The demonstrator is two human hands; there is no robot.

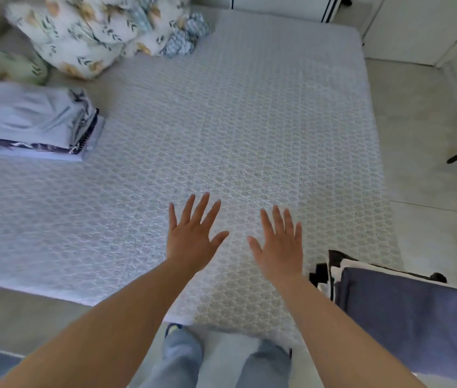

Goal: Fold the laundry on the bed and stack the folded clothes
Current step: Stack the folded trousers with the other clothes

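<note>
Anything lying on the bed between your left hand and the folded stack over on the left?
Nothing: in the head view, only bare patterned bedcover runs from the left hand to the folded stack. The floral bedding sits farther back.

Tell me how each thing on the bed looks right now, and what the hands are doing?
left hand: open, fingers spread, holding nothing.
right hand: open, fingers spread, holding nothing.
stack of clothes: folded, piled at the bed's left edge.
floral bedding: crumpled in the far corner.
blue cloth: lying flat at the near right corner, over a black-and-white item.
</note>
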